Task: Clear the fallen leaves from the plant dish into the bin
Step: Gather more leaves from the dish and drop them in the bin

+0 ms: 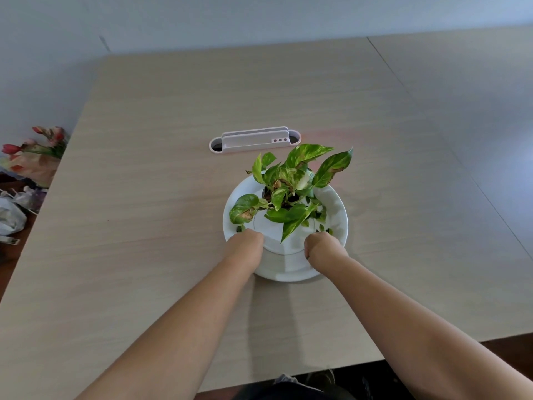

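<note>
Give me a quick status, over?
Both hands, left and right, down in the white dish, fingers hidden. Leaf bits remain. No bin in view.

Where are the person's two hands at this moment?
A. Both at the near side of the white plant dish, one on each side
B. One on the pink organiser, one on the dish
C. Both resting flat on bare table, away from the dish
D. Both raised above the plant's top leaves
A: the left hand and right hand both sit over the near part of the white dish, either side of the plant.

Small green leaves [240,228] on white dish [336,197]
</note>
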### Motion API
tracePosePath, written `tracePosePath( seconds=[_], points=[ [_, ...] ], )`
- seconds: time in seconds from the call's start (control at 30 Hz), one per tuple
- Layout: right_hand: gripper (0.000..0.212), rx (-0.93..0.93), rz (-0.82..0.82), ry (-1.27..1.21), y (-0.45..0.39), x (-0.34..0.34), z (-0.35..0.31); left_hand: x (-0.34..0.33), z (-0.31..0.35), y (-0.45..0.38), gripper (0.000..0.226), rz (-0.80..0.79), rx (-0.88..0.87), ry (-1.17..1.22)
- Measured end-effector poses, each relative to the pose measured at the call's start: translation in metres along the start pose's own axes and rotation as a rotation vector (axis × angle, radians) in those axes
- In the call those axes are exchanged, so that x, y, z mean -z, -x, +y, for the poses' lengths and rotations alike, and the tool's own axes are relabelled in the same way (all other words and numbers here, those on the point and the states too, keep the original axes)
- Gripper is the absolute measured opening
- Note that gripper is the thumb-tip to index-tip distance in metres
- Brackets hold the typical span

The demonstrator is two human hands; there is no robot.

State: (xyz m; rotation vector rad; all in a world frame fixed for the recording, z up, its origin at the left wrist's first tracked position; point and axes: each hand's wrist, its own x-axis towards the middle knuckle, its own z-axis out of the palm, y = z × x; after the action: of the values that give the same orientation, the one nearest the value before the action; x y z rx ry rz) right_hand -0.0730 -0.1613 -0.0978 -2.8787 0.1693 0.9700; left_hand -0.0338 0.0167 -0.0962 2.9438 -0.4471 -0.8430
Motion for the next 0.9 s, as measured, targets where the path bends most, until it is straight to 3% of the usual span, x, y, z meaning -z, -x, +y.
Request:
tracePosePath(
  seconds=[0.17, 0.33, 0.4, 0.57, 0.67, 0.77, 0.9],
  points=[
    [0.025, 0.097, 0.002, 0.033, 0.0, 0.007, 0.007, 0.0, -0.009, -0.001, 0.017, 0.057, -0.099, 0.025],
    [0.018, 0.128, 0.035, -0.222, 0.003, 0.005, 0.018, 0.009, -0.015, -0.007, 0.022, -0.065, -0.103, 0.132],
    [0.011, 0.129, 0.091, -0.339, 0.006, 0.004, 0.02, 0.011, -0.02, -0.007, 0.026, -0.031, -0.126, 0.17],
    [0.001, -0.008, 0.24, -0.797, 0.019, 0.01, 0.03, 0.018, -0.027, 0.004, 0.02, 0.117, -0.049, 0.418],
    [0.011, -0.108, 0.291, -1.12, 0.029, 0.006, 0.047, 0.021, -0.016, 0.015, 0.013, 0.17, -0.019, 0.711],
    [0.013, -0.157, 0.319, -1.55, 0.047, -0.006, 0.066, 0.012, 0.015, 0.033, 0.016, 0.077, 0.021, 1.029],
    [0.017, -0.192, 0.334, -1.933, 0.087, -0.03, 0.093, -0.009, 0.08, 0.058, 0.018, -0.049, -0.003, 1.252]
  ],
)
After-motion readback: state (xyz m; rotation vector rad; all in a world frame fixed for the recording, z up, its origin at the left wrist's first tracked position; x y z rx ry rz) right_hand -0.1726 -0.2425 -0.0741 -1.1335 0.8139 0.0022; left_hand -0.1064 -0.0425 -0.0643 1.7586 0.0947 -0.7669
